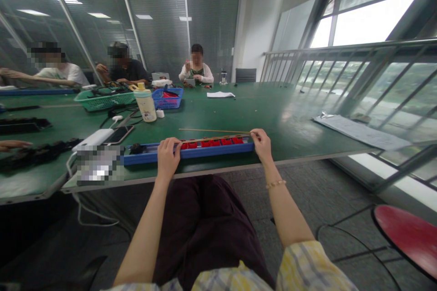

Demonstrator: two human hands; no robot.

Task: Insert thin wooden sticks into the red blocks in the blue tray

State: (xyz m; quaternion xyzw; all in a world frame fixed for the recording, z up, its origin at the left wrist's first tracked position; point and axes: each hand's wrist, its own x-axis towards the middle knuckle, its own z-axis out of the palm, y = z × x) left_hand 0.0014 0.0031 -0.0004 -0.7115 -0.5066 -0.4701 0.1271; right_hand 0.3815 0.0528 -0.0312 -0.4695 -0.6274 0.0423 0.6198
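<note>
A long blue tray [143,156] lies along the near edge of the green table [259,109]. Several red parts [218,142] sit in a row inside its right half. My left hand [168,155] curls over the tray near its middle, fingers closed on the rim beside the red parts. My right hand [261,144] is at the tray's right end, fingers pinched on the end of a thin wooden stick [218,137] that runs left over the red parts. A second thin stick [211,130] lies on the table just behind.
A cream bottle [145,104], a green basket [104,99] and a blue basket [167,98] stand further back. A phone [119,134] and a white power bank [93,139] lie at left. Papers [362,131] lie at right. Three people sit across. A red stool [408,236] stands at lower right.
</note>
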